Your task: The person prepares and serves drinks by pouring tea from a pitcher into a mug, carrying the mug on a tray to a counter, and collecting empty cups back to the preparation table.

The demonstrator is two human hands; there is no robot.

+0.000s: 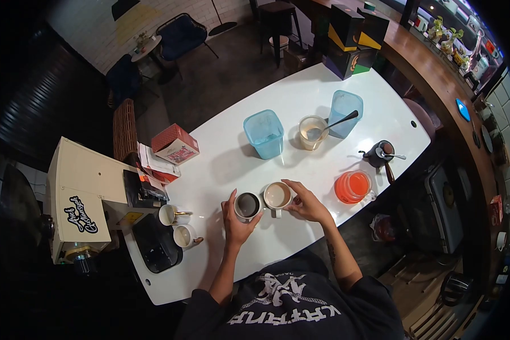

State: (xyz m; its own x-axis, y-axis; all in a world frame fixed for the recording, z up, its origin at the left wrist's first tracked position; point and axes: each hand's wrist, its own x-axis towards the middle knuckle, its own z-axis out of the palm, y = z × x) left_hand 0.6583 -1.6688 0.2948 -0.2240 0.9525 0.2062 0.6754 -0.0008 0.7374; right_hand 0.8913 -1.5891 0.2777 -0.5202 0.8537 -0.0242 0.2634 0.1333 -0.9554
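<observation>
On the white table, my left hand wraps round a cup with dark contents. Just to its right stands a cup of light brown drink, its handle toward me. My right hand grips that cup from its right side, with fingers at the rim and near the handle. Both cups are upright and close together. Beyond them are a blue container and a clear jar with a dark spoon leaning out of it.
A second blue container stands behind the spoon. To the right are a pitcher of red liquid and a dark pot. White mugs, a red box and a cream machine are at the left. Black boxes occupy the far end.
</observation>
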